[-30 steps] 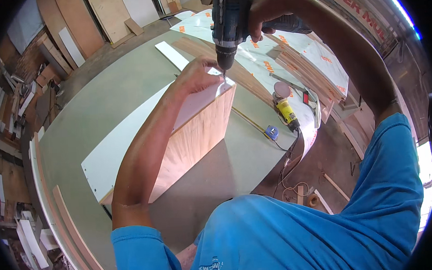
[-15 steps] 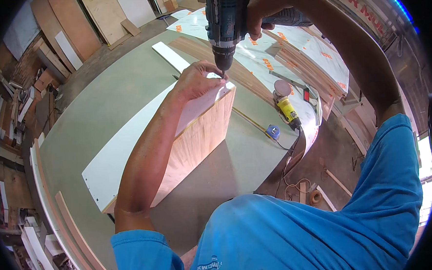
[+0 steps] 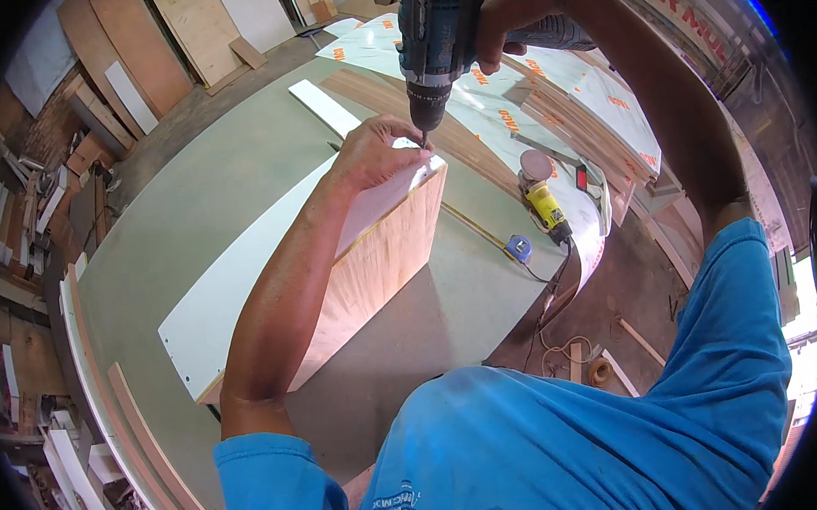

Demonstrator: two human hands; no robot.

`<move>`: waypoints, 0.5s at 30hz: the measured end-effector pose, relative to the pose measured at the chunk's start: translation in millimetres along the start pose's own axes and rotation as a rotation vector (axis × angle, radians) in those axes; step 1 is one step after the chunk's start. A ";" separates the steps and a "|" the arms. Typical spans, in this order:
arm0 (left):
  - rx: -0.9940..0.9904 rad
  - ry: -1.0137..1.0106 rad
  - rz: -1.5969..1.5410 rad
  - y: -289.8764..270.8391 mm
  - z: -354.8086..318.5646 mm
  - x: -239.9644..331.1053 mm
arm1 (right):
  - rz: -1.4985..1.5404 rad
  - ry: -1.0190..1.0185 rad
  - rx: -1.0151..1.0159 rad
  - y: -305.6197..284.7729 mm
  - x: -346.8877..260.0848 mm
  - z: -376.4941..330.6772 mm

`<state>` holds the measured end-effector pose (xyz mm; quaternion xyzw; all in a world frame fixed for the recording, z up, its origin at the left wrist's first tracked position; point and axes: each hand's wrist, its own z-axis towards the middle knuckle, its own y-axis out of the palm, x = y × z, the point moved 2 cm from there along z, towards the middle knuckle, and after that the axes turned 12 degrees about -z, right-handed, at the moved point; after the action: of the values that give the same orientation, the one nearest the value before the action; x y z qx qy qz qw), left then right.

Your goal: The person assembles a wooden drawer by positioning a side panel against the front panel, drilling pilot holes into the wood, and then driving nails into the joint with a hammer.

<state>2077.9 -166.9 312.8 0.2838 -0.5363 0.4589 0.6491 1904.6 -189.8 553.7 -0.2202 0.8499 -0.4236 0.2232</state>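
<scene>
My right hand (image 3: 518, 14) grips a dark teal cordless drill (image 3: 438, 46), held upright with its chuck pointing down. Its bit (image 3: 425, 138) reaches the far right corner of a box-like wooden piece, which has a white top panel (image 3: 243, 264) and a wood-grain side (image 3: 381, 267). At that corner my left hand (image 3: 373, 155) pinches thumb and fingers together around the bit's tip. Whatever small thing sits between those fingers is too hidden to name. Small dark holes or screw heads mark the panel's near left end.
Right of the box lie a blue tape measure (image 3: 517, 248) with its blade drawn out and a yellow angle grinder (image 3: 544, 203) with a cord. Wood strips (image 3: 563, 122) are stacked at the far right. A white strip (image 3: 322, 109) lies behind the box on the greenish table (image 3: 191, 169).
The drill and my right hand have shifted very slightly to the right. My left hand keeps its pinch at the panel's corner.
</scene>
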 end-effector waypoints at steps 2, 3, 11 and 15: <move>0.001 -0.008 0.003 -0.7 -0.5 -1.1 | 0.029 -0.026 0.002 0.1 -1.9 0.3; 0.002 0.000 -0.021 -0.7 -0.8 -1.7 | 0.059 -0.050 0.004 0.2 -2.8 0.5; 0.037 0.000 0.074 -1.9 -0.8 -5.6 | -0.011 0.046 0.033 -4.0 -17.6 -4.1; 0.036 -0.007 0.065 1.3 1.8 -3.5 | 0.074 -0.061 0.053 -4.4 -7.3 0.0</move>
<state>2075.9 -169.0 309.8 0.2793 -0.5393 0.4883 0.6267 1911.3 -188.0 558.8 -0.1954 0.8386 -0.4305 0.2705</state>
